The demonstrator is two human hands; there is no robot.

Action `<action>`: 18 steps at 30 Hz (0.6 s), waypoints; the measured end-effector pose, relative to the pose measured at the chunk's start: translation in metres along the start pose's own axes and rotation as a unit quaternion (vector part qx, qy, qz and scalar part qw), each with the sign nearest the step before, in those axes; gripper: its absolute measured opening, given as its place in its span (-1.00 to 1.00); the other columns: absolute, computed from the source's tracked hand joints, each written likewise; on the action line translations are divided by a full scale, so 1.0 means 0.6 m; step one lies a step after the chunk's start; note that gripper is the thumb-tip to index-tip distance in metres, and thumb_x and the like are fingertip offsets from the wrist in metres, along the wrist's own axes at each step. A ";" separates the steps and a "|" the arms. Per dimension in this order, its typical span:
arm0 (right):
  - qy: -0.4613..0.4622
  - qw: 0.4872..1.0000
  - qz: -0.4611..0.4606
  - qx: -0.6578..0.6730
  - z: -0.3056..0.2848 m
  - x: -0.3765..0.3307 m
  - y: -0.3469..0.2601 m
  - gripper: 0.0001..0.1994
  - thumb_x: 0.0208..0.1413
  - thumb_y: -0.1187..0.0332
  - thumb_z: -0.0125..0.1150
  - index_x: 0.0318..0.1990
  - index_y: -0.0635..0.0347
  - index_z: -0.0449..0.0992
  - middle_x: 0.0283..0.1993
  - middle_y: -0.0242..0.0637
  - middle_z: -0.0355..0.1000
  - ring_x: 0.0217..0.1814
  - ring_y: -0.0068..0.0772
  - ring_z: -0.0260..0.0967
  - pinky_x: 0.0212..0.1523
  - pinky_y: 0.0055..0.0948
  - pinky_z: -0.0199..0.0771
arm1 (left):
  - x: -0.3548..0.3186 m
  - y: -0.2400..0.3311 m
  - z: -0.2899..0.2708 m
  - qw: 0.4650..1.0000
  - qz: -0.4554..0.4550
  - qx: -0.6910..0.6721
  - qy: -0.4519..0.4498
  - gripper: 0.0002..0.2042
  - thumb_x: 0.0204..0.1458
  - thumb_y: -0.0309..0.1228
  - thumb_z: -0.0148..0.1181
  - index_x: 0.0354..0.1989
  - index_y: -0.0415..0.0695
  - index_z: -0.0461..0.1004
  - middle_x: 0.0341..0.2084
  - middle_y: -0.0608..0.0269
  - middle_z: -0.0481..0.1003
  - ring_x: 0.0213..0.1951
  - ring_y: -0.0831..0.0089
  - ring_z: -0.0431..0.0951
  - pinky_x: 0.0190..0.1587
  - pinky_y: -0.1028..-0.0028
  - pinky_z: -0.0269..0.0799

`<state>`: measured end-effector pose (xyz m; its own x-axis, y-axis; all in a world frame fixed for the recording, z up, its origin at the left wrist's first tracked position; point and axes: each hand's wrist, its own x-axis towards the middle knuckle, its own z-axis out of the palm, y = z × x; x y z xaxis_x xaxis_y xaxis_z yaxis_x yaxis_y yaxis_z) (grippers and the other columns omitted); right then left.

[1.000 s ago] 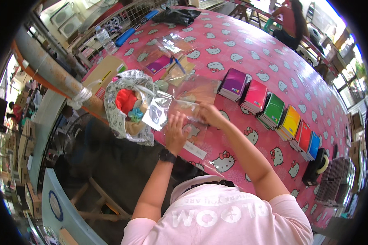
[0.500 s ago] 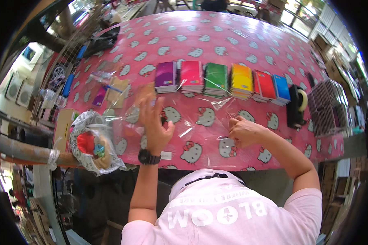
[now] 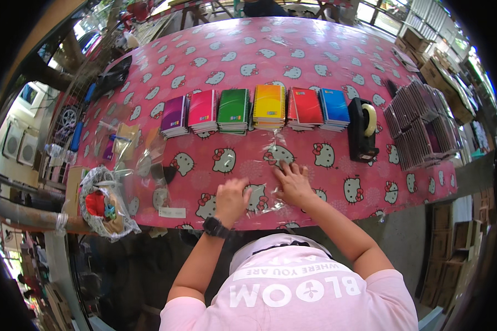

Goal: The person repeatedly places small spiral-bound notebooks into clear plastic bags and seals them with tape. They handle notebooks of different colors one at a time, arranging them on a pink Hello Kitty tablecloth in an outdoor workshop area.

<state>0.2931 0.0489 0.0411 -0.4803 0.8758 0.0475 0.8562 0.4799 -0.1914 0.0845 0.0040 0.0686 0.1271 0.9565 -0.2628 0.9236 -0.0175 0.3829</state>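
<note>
Two hands: we see both pressed on a clear plastic bag (image 3: 270,182) at the near edge of the pink tabletop (image 3: 292,60).
Left hand (image 3: 231,199): fingers curled loosely, resting on the bag, gripping nothing.
Right hand (image 3: 294,185): fingers (image 3: 284,168) spread flat on the bag.
Beyond: six coloured notebook stacks (image 3: 254,108); black tape dispenser (image 3: 361,129) just beside them.

The clear plastic bag (image 3: 270,182) is nearly invisible; its edges cannot be traced. The left hand (image 3: 232,199) and right hand (image 3: 294,185) cover its middle.
</note>
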 end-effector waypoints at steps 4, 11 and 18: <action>-0.104 0.994 -0.006 -0.034 -0.033 -0.010 0.069 -0.20 -0.34 0.07 0.44 0.19 -0.17 0.24 0.25 -0.29 0.11 0.28 -0.16 0.01 0.18 0.06 -0.01 | 0.022 -0.048 0.059 0.974 0.011 0.089 0.207 -0.33 0.02 0.01 0.05 0.28 -0.01 0.09 0.32 0.14 -0.04 0.33 0.12 -0.08 0.23 -0.09 -0.13; 0.000 1.000 -0.022 -0.006 -0.098 0.073 0.036 -0.60 -0.19 0.19 0.32 -0.13 0.05 0.47 -0.08 -0.32 0.37 0.13 -0.24 0.18 0.04 -0.08 0.15 | 0.050 -0.084 0.069 0.983 0.060 0.080 0.156 -0.34 0.02 0.09 -0.04 0.26 0.01 0.15 0.34 0.16 -0.07 0.36 0.12 -0.18 0.27 -0.17 -0.31; 0.125 0.959 -0.247 0.063 -0.018 0.379 -0.247 -0.81 -0.08 0.36 0.09 -0.27 0.17 0.43 -0.27 -0.21 0.44 -0.16 -0.24 0.41 -0.10 -0.23 0.29 | 0.027 -0.091 0.041 0.961 0.080 -0.001 0.265 -0.50 -0.03 -0.17 0.17 0.12 -0.02 0.31 0.21 0.08 0.11 0.29 0.09 -0.01 0.26 -0.07 -0.18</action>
<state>0.0587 0.1776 0.0907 -0.7475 0.5356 0.3930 0.4983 0.8433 -0.2016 0.0449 0.0131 0.0218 0.0652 0.9557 0.2872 0.9069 -0.1768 0.3825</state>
